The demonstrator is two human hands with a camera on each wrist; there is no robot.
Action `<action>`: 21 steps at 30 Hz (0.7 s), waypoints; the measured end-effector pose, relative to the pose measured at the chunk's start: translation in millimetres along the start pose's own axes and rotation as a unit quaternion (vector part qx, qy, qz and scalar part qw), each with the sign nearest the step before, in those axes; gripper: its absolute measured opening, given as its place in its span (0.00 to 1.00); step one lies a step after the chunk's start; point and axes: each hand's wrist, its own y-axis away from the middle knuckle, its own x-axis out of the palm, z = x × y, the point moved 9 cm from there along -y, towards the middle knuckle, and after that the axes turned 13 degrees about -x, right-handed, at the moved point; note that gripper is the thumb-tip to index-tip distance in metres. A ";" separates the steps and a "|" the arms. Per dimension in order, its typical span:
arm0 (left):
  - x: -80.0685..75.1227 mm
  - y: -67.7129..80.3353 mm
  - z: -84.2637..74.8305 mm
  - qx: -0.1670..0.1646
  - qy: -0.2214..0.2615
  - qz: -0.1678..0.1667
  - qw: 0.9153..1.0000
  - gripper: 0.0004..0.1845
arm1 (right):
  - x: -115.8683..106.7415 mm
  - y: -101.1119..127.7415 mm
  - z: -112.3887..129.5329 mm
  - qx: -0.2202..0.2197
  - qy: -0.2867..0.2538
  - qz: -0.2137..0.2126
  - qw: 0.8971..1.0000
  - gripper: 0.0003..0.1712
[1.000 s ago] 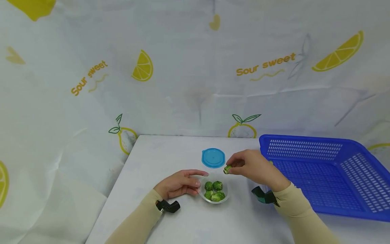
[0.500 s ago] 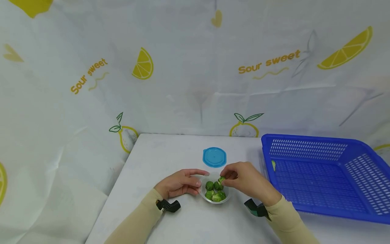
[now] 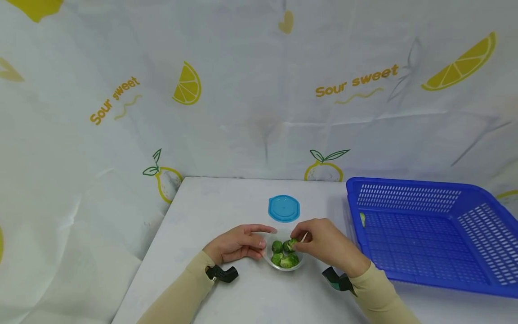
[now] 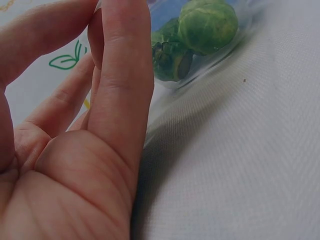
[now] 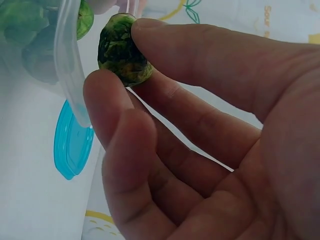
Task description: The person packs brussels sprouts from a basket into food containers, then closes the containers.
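In the head view a clear plastic bowl (image 3: 283, 269) holds several Brussels sprouts (image 3: 289, 261). The left hand (image 3: 238, 245) grips the bowl at its left side, its thumb and index finger at the rim. Green sprouts (image 4: 207, 25) show through the bowl wall beyond the left thumb in the left wrist view. Between thumb and fingers, the right hand (image 3: 323, 243) pinches one Brussels sprout (image 5: 122, 52) at the bowl's right side. That sprout's surface looks dark green and wrinkled in the right wrist view. Parts of the right fingers are hidden in the head view.
A round blue lid (image 3: 284, 208) lies on the white table (image 3: 218, 202) behind the bowl. To the right stands a large blue plastic basket (image 3: 425, 243), with a small piece of green (image 3: 362, 219) inside near its left wall. A lemon-printed cloth (image 3: 243, 90) hangs behind.
The right hand has moved left and toward the person, from beside the lid to the bowl, carrying the pinched sprout. The left hand has stayed at the bowl.
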 end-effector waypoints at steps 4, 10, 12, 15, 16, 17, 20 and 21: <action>0.0 0.3 0.2 0.001 0.000 0.002 1.000 0.33 | 1.3 -0.5 -0.2 0.007 0.012 0.002 1.000 0.07; 1.8 0.9 -3.7 0.003 -0.009 0.001 1.000 0.32 | 0.0 -1.3 0.5 0.018 0.027 -0.001 0.999 0.09; 2.2 1.2 -4.8 0.003 -0.010 0.000 1.000 0.32 | -0.6 -1.4 1.0 0.019 0.031 -0.002 0.999 0.09; 2.4 1.7 -5.5 0.002 -0.008 -0.001 1.000 0.32 | -1.7 -0.9 2.0 0.019 0.033 -0.003 0.999 0.09; 2.2 1.8 -5.3 0.002 -0.006 -0.002 1.000 0.32 | -2.2 -0.5 2.7 0.017 0.032 -0.003 0.999 0.09; 2.0 1.8 -4.9 0.001 -0.005 -0.002 1.000 0.32 | -2.6 0.0 3.4 0.016 0.031 -0.003 0.999 0.09; 1.0 1.2 -1.6 -0.001 -0.002 -0.002 1.000 0.32 | -4.5 2.0 7.2 0.008 0.027 -0.004 1.000 0.09; 0.3 1.1 0.2 -0.001 -0.001 -0.004 1.000 0.32 | -5.4 2.6 9.0 0.003 0.028 -0.003 1.000 0.08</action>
